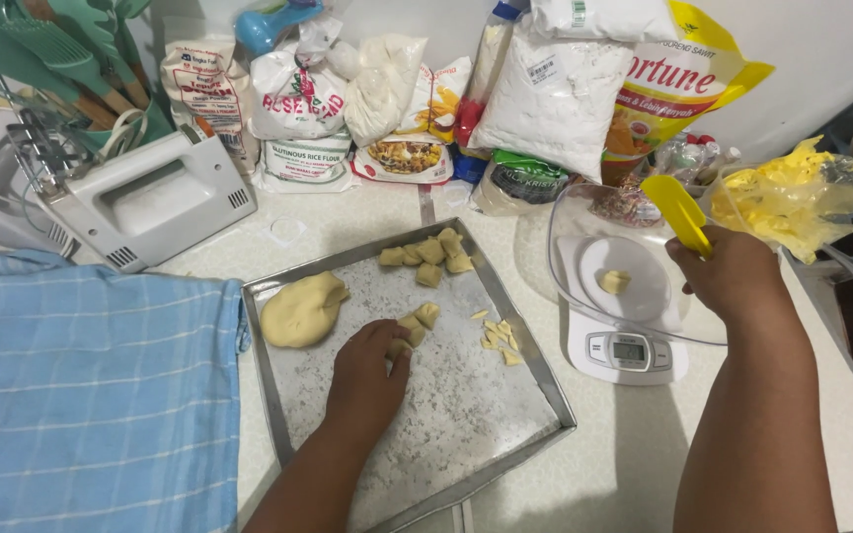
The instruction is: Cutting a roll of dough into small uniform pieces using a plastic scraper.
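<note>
— Head view looks down on a pale bench (634,464). What takes up the most room?

— A blue checked cloth (91,385) covers the near left. Beside it, in the middle, lies a floured metal tray (505,434), turned at an angle. Along the far edge stand bags of flour and other packets (545,89), and at the far left a white hand mixer (150,197) lies near a holder of green utensils (71,49).

— And on the right?

— A white kitchen scale (629,350) carries a clear bowl (575,222), with one small dough piece (613,281) inside it. Farther right is a crumpled yellow bag (802,192).

— What lies in the tray?

— A round lump of yellow dough (300,311) at its left side, a cluster of cut dough cubes (431,257) at its far corner, a few more dough pieces (419,318) in the middle, and thin dough scraps (501,338) just right of those.

— Where are the hands?

— The left hand (367,370) rests palm down in the tray, fingers curled onto the middle pieces, touching them; whether it actually grips one I cannot tell. The right hand (733,276) hovers just right of the bowl, closed around a yellow scraper (678,212) whose blade points up and away, over the bowl's rim.
</note>
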